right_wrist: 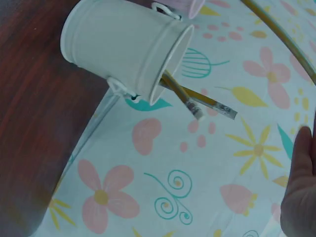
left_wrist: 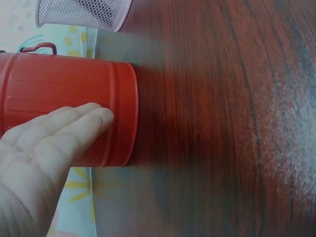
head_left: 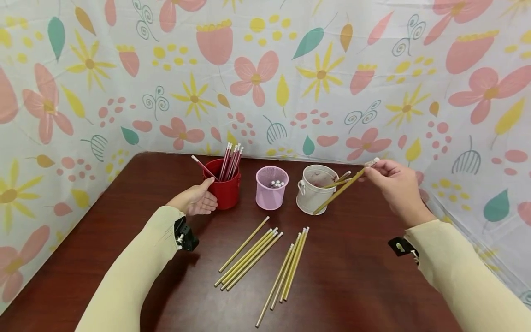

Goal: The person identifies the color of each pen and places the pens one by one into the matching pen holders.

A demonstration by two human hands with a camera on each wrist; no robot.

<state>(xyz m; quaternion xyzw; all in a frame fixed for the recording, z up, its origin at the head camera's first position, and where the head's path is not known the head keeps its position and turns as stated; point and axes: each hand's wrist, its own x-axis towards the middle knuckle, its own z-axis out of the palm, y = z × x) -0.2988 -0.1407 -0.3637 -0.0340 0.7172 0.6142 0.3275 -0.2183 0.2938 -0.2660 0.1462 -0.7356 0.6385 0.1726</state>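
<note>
My right hand pinches a yellow pencil near its eraser end. The pencil slants down to the left, its lower end in front of the white bucket; in the right wrist view only part of this pencil shows. Two yellow pencils lean out of that bucket. Against the side of the red bucket rests my left hand, fingers straight and thumb near the rim. Several dark red pencils with white erasers stand in the red bucket, one leaning left.
Between the buckets stands a pink mesh cup with several white-tipped pencils low inside. Several yellow pencils lie in two groups, a left one and a right one, on the brown table. A flowered cloth hangs behind.
</note>
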